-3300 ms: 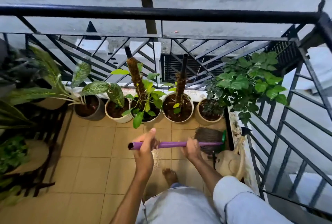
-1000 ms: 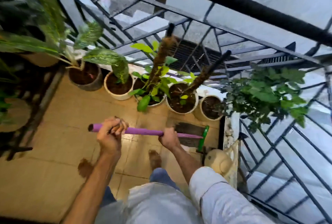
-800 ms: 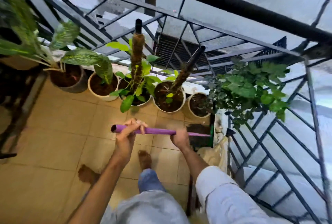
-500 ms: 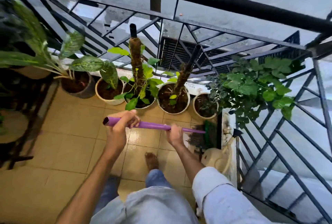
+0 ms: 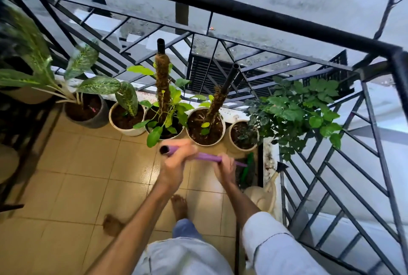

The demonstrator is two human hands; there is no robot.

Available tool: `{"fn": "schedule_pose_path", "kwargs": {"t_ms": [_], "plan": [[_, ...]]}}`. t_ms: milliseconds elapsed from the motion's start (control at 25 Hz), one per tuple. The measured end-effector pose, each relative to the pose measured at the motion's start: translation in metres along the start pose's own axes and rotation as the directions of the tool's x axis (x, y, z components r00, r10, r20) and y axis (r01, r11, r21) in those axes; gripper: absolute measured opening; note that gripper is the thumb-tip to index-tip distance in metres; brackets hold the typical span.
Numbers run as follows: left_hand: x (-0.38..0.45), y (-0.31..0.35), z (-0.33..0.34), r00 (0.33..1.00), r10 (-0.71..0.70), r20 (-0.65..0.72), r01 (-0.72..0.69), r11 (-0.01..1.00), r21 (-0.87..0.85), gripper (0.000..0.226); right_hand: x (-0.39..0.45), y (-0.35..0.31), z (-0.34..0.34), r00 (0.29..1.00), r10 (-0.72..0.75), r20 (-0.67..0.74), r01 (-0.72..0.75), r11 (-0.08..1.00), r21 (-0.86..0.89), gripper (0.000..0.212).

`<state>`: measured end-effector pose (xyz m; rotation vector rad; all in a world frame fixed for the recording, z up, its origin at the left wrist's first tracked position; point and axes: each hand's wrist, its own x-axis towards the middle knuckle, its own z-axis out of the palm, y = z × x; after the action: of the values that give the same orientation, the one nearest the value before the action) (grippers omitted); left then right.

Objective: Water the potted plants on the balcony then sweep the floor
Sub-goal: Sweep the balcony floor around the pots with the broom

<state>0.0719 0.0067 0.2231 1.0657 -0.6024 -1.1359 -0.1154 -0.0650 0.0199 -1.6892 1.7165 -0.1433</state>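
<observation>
Head view, looking down on a tiled balcony floor (image 5: pixel 84 177). Both hands gripped a purple broom handle (image 5: pixel 207 157) at frame centre. The left hand (image 5: pixel 176 162) curled round the handle near its open top end; the right hand (image 5: pixel 225 167) curled round it lower down, just right of the left. The handle ran down to the right to the broom head (image 5: pixel 247 171), green and dark, sitting on the floor at the right edge of the tiles, beside the ledge; bristles were blurred.

A cream watering can (image 5: pixel 262 195) stood on the floor right of centre, just below the broom head, close to the black railing (image 5: pixel 242 13).

A row of pots sat along the railing across mid-frame: a grey pot (image 5: pixel 88 115) with variegated leaves at left, a white pot (image 5: pixel 127 121) next to it, a pot with a tall moss pole (image 5: pixel 162 84), a second white pot with a shorter pole (image 5: pixel 217 100), and a small pot (image 5: pixel 241 135) under a bushy green plant (image 5: pixel 298 107) at right.

Two bare feet showed on the tiles at lower centre, one (image 5: pixel 178 206) ahead of the other (image 5: pixel 111 225). The right arm wore a white sleeve (image 5: pixel 271 246).
</observation>
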Motion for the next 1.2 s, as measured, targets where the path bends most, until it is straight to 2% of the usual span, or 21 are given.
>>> {"fn": "schedule_pose_path", "kwargs": {"t_ms": [80, 200, 240, 320, 440, 600, 720, 920, 1040, 1200], "plan": [[0.021, 0.005, 0.042, 0.997, 0.027, 0.071, -0.027, 1.000, -0.012, 0.037, 0.026, 0.009, -0.035, 0.993, 0.009, -0.117, -0.008, 1.000, 0.006, 0.016], [0.045, 0.013, 0.096, 0.982, 0.076, 0.174, -0.078, 0.997, 0.005, 0.029, 0.062, 0.003, -0.097, 0.981, 0.074, -0.181, -0.082, 0.996, -0.040, 0.018], [0.048, 0.014, 0.108, 0.979, 0.094, 0.182, -0.101, 0.994, 0.034, 0.029, 0.071, 0.004, -0.112, 0.983, 0.051, -0.178, -0.068, 0.993, -0.094, 0.016], [0.047, 0.010, 0.114, 0.978, 0.096, 0.187, -0.114, 0.989, 0.093, 0.032, 0.083, 0.008, -0.122, 0.997, 0.019, -0.081, -0.036, 0.975, -0.221, 0.014], [0.036, -0.001, 0.090, 0.990, 0.022, 0.139, -0.037, 0.994, 0.104, 0.034, 0.074, 0.009, -0.096, 0.991, 0.117, 0.071, -0.096, 0.963, -0.252, 0.017], [0.029, 0.000, 0.034, 0.999, 0.020, 0.047, -0.026, 0.992, 0.121, 0.033, 0.031, -0.006, -0.056, 0.993, 0.022, 0.112, 0.007, 0.967, -0.255, 0.023], [0.023, 0.027, 0.009, 0.998, 0.026, -0.055, -0.018, 0.992, 0.128, 0.027, 0.015, -0.032, -0.035, 0.982, 0.034, 0.184, 0.009, 0.973, -0.229, 0.026], [0.019, 0.084, -0.007, 0.992, 0.117, -0.046, -0.102, 0.962, 0.252, 0.026, -0.004, -0.086, -0.009, 0.965, -0.054, 0.255, 0.099, 0.981, -0.167, 0.022], [0.016, 0.105, -0.009, 0.983, 0.185, -0.021, -0.176, 0.961, 0.211, 0.029, -0.008, -0.115, 0.003, 0.957, -0.114, 0.265, 0.162, 0.973, -0.164, 0.019], [0.015, 0.118, -0.006, 0.967, 0.254, -0.031, -0.248, 0.961, 0.126, 0.041, 0.007, -0.143, -0.006, 0.955, -0.211, 0.207, 0.240, 0.962, -0.131, 0.015]]}}
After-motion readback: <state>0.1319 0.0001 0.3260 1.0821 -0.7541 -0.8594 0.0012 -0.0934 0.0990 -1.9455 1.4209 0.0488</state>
